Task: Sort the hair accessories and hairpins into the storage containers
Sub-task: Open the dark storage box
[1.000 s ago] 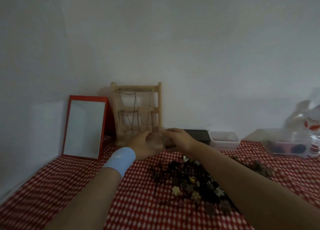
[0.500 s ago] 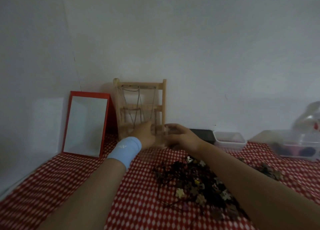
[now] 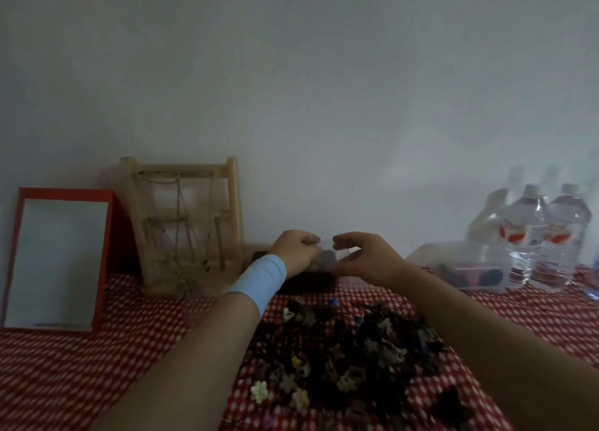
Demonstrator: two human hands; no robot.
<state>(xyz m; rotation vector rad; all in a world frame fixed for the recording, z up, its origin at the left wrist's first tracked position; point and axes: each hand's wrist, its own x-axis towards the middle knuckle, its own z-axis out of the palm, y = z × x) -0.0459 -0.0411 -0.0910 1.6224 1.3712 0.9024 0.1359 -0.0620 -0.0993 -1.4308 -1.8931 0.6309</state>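
**A:** What could be going wrong for us here?

**B:** In the head view we are holding a small clear box (image 3: 335, 252) up between both hands, just above a black container (image 3: 308, 283). Our left hand (image 3: 296, 252) is curling its fingers on the box's left edge. Our right hand (image 3: 366, 257) is wrapping thumb and fingers round its right side. We are judging the box smooth, so an uneven pull may be letting it slip. It would be falling onto the pile of hair accessories (image 3: 350, 349) and scattering them over the red checked tablecloth (image 3: 97, 366). We cannot tell what is inside it.

**A:** Where is the pile lying?

**B:** It is lying nearer to us than both hands, between our forearms, apart from the fingers. A larger clear storage container (image 3: 470, 262) is standing on the right, beside the water bottles (image 3: 534, 236).
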